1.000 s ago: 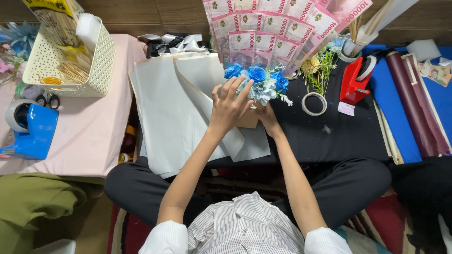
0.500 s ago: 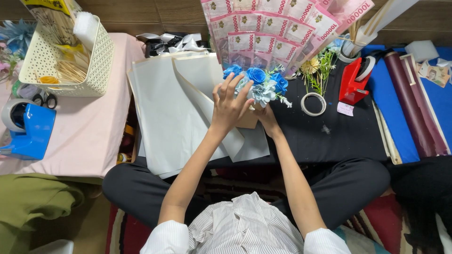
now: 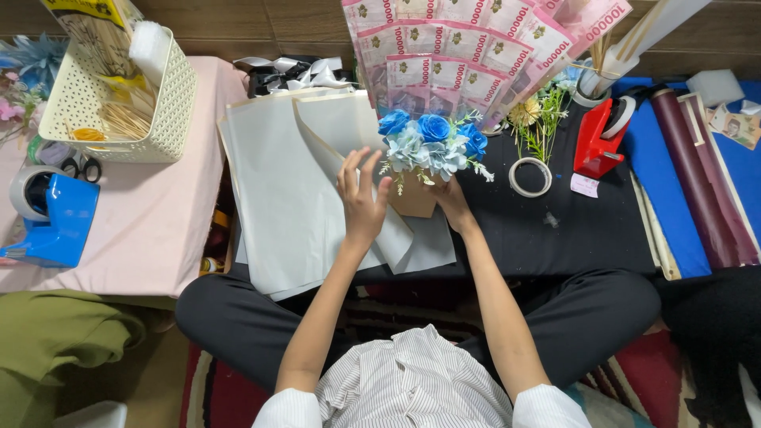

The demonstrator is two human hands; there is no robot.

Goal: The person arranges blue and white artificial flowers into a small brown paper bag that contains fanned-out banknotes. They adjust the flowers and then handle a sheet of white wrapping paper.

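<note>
We see a small bouquet (image 3: pixel 432 147) of blue and pale paper roses at the middle of the black table (image 3: pixel 555 230), its stems wrapped in a brown paper cone (image 3: pixel 414 198). A fan of pink banknotes (image 3: pixel 476 47) rises just behind the bouquet, touching it or nearly so.

Our left hand (image 3: pixel 361 198) sits at the bouquet's left side, fingers spread and loosely open, the fingertips against the cone's edge; we cannot tell whether it truly grips the paper. Our right hand (image 3: pixel 453 202) is tucked under the bouquet on its right, curled around the lower part of the cone, but the flowers hide most of the fingers, so how tightly it closes is unclear.

Left of the bouquet, and partly beneath the left hand, lie sheets of grey wrapping paper (image 3: pixel 293 182), overlapping one another and hanging over the table's near edge. Behind those sheets rests a bundle of black and white ribbon (image 3: pixel 289 75).

Right of the bouquet lies a roll of clear tape (image 3: pixel 529 176), flat on the table, and beyond that a red tape dispenser (image 3: pixel 598 143). Sprigs of small yellow flowers (image 3: pixel 539 119) stand between bouquet and dispenser.

Far left of the bouquet, on a pink cloth (image 3: pixel 158 222), stand a cream plastic basket (image 3: pixel 170 111) holding wooden sticks and a blue tape dispenser (image 3: pixel 55 218).
</note>
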